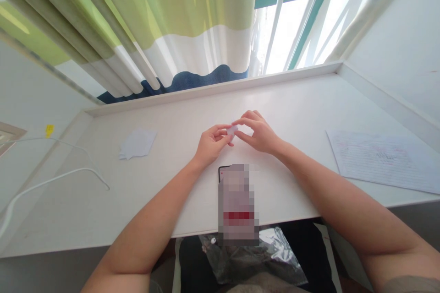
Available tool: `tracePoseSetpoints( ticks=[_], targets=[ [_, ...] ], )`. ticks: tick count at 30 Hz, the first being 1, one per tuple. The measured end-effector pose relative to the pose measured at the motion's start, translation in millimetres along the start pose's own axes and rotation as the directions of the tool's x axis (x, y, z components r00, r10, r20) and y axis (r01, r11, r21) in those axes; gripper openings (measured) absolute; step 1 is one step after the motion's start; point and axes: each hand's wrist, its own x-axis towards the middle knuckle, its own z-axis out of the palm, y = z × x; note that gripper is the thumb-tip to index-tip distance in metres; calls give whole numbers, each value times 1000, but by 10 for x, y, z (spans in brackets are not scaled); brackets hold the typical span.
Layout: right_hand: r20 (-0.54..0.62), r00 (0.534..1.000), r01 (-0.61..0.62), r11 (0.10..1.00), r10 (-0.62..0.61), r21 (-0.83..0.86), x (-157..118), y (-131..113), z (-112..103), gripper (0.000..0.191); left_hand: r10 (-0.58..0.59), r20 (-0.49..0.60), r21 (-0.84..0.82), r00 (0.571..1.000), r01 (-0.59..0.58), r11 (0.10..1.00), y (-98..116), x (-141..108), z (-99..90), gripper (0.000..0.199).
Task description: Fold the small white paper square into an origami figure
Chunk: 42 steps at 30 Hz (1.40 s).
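Between my two hands, over the middle of the white desk, is a small piece of white paper (232,131). My left hand (213,143) pinches it from the left, thumb below and fingers above. From the right, the thumb and forefinger of my right hand (257,132) close on its other edge. Whether the paper is folded is too small to make out. A phone (224,170), mostly blurred out by blocks, lies below my hands at the desk's front edge.
Loose white paper pieces (138,143) lie on the desk (172,183) at left. A written sheet stack (381,158) is at right. A white cable (65,173) arches over the left side. Clear plastic (254,261) rests on my lap. A curtain (192,18) hangs behind.
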Motion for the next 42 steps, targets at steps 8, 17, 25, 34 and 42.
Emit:
tracePoseSetpoints(
  ticks=[8,17,25,34,42],
  targets=[
    [224,973,-49,999,48,0,-8,147,31,19,127,12,407,992,-121,905,-50,17,3,20],
    [262,962,-69,997,78,-45,-1,104,61,20,213,65,740,975,-191,645,-140,78,-116,28],
    [217,967,-103,985,132,-137,27,6,67,18,168,110,696,980,-197,690,-54,75,-140,14],
    [254,960,-90,990,114,-106,1,97,23,8,158,129,711,979,-202,674,-39,61,-138,13],
    [250,949,-169,980,191,-106,-27,129,85,32,148,140,728,979,-203,655,-101,70,-141,23]
  ],
)
